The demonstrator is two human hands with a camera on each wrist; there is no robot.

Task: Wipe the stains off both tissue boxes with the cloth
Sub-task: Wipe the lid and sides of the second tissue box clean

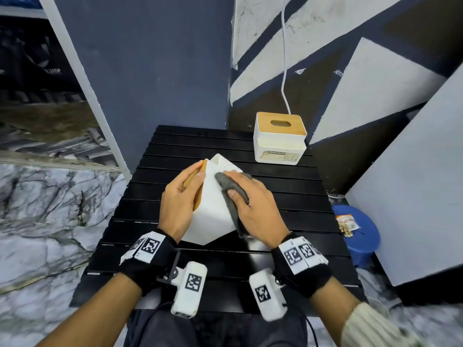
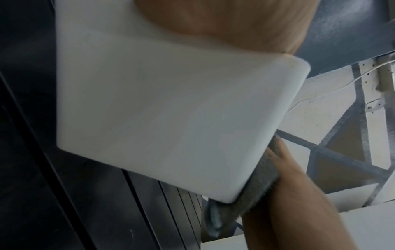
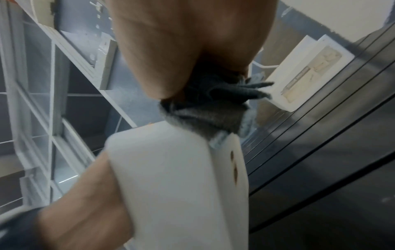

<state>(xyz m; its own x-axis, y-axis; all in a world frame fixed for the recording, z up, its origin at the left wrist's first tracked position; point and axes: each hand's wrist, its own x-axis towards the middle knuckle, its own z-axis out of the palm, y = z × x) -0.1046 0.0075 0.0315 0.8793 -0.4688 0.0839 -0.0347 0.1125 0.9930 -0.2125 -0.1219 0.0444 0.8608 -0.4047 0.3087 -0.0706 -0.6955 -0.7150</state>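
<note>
The black slatted table (image 1: pixel 288 211) fills the middle of the head view, and both tissue boxes are carried on it. The second tissue box (image 1: pixel 279 139), with its wooden lid uppermost, stands untouched at about one o'clock from the hands, well apart from them, near the table's far right corner. The nearer white tissue box (image 1: pixel 213 211) is tipped onto a corner at the table's centre, its wooden lid turned toward nine o'clock.

That box is steadied by the left hand (image 1: pixel 179 199), whose fingers are curled over the lid edge with the thumb laid on the white face. The right hand (image 1: pixel 253 206) is pressed against the box's three o'clock side, its fingers closed round the bunched grey cloth (image 1: pixel 231 194).

The step in hand is judged to be the wiping of the first box — small brown stains (image 3: pixel 234 169) can be seen in the right wrist view on the face just below the cloth. The next move probably calls for the cloth to be drawn down over those marks while the tilt is held firm — then for the box to be turned so that other faces can be checked.
</note>
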